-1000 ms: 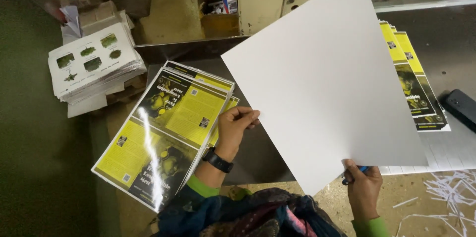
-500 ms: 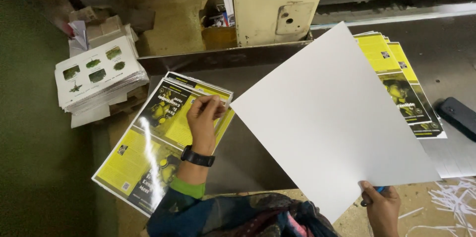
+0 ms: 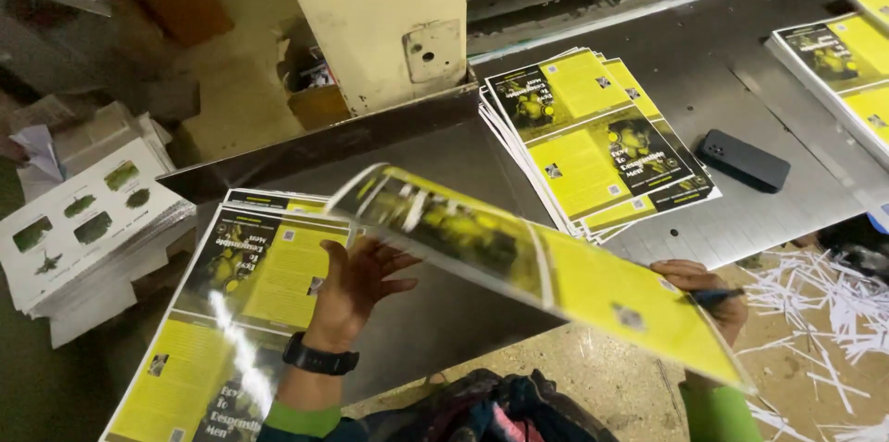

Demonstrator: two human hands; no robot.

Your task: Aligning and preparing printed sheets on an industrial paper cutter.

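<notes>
The glossy printed sheet [image 3: 546,266] hangs mid-air above the metal table [image 3: 741,211], sagging: light, floppy, probably slick. The right hand [image 3: 708,289] pinches its 3 o'clock edge; the left hand [image 3: 356,280], fingers spread open, supports its 9 o'clock edge.

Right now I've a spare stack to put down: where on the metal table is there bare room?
Bare metal lies between the fanned stack and the right-edge stack, apart from the dark phone, and below the phone toward the table edge. Crowded: the left stack by the left hand, and the paper strips by the right hand.
</notes>
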